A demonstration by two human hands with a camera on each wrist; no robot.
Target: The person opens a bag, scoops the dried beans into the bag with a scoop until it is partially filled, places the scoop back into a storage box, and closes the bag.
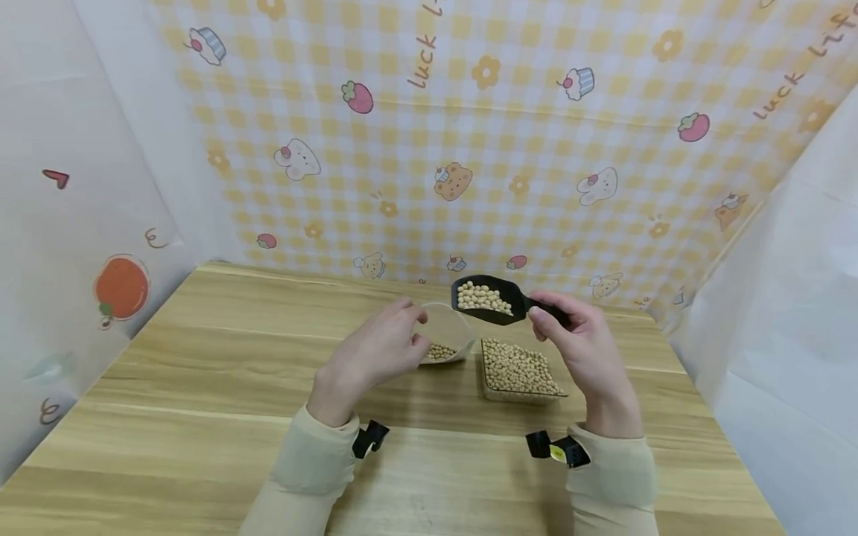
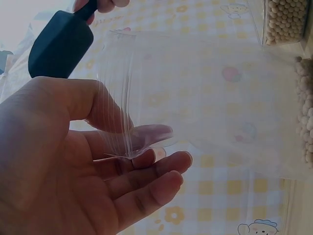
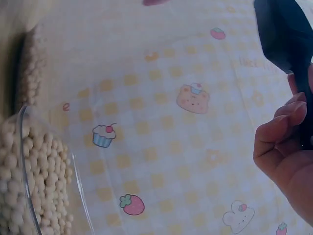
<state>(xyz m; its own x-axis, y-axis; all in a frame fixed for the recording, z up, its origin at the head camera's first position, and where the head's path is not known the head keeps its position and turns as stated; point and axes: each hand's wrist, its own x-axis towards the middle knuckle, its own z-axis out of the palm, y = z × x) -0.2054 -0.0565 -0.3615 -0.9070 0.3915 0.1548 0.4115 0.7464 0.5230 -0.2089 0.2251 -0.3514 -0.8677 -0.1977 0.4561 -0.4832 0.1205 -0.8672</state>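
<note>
Head view: I note a wooden table point(image 1: 201, 387) walled by yellow check cloth point(image 1: 509, 149) printed "luck life". My left hand point(image 1: 375, 350) pinches a clear bag point(image 1: 445, 335) open; my right hand point(image 1: 583, 342) grips a black scoop point(image 1: 489, 299) heaped with soybeans above the bag and beside the bean tray point(image 1: 519, 370).

Left wrist view: the thumb point(image 2: 93, 105) and fingers point(image 2: 146, 139) clamp the bag's zip edge. I judge the mouth should gape wider.

Right wrist view: the fingers point(image 3: 279, 132) curl round the scoop handle. I advise a slow tilt.

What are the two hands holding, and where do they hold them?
The right hand holds a black scoop of beans by its handle. The left hand pinches the clear bag at its open rim.
</note>
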